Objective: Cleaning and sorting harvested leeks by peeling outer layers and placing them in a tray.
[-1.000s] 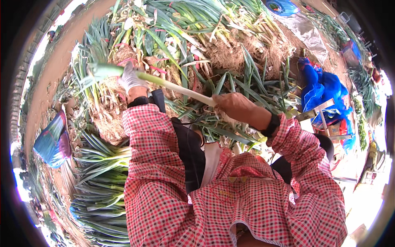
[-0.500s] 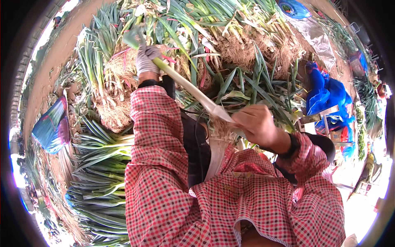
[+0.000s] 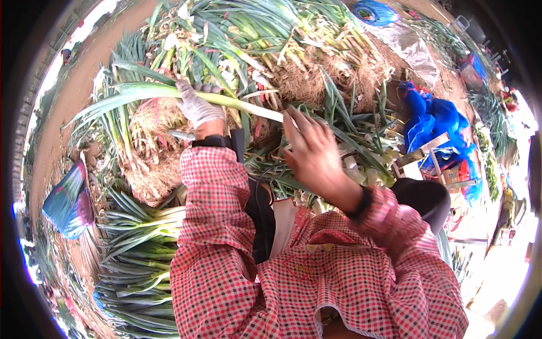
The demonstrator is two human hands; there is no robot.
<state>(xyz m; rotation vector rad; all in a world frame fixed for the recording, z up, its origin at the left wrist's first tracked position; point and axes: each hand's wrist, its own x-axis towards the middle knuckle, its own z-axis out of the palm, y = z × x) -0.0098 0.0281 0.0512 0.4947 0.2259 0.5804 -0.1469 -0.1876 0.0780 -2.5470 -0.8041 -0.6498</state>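
A long green onion (image 3: 248, 107) lies slantwise in front of me, its leaves to the left and its white shaft to the right. My left hand (image 3: 199, 107), in a pale glove, is closed around it where the green meets the white. At the other end, my bare right hand (image 3: 316, 152) has its fingers stretched out over the tip of the shaft, slightly blurred. Those fingers hide the root end. Beneath both hands lie loose green leaves (image 3: 361, 135) and peelings.
Untrimmed onions with shaggy roots (image 3: 333, 79) are heaped ahead; another rooty bundle (image 3: 155, 181) is at left. Onions are stacked in a row (image 3: 138, 265) at lower left. Blue netting (image 3: 440, 124) and a small wooden frame (image 3: 432, 152) stand to the right.
The green onion has swung to a flatter slant, its leaves now spread leftward. My right hand went from a pinch at the root end to stretched fingers, higher and further left.
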